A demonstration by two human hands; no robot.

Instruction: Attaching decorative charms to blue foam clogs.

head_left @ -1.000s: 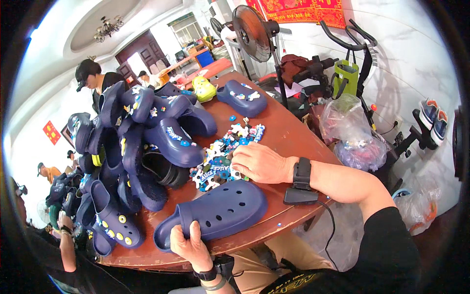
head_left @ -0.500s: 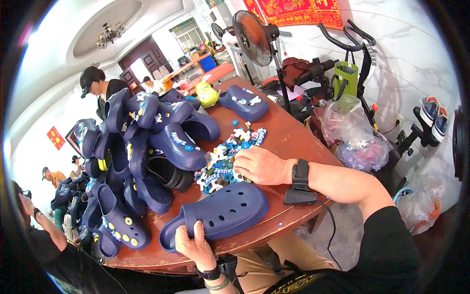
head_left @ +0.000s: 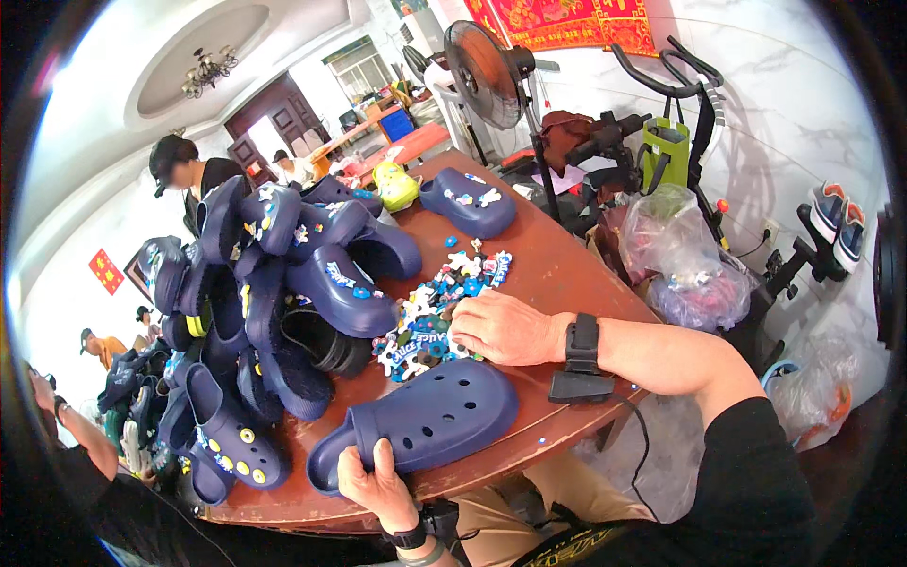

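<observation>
Red-brown and scuffed along its near edge, the table [head_left: 567,283] carries a perforated navy clog [head_left: 439,406] beside that edge, heel end clamped between thumb and fingers of the left hand [head_left: 383,493]. The right hand [head_left: 510,328] curls its fingers over the shoe-charm pile [head_left: 416,352] (whether they pinch one, I cannot tell), right of heaped clogs [head_left: 340,295].

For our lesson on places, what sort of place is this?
Probably a home-like room used as a workshop, judging by the heaped clogs, loose charms and chandelier.
</observation>
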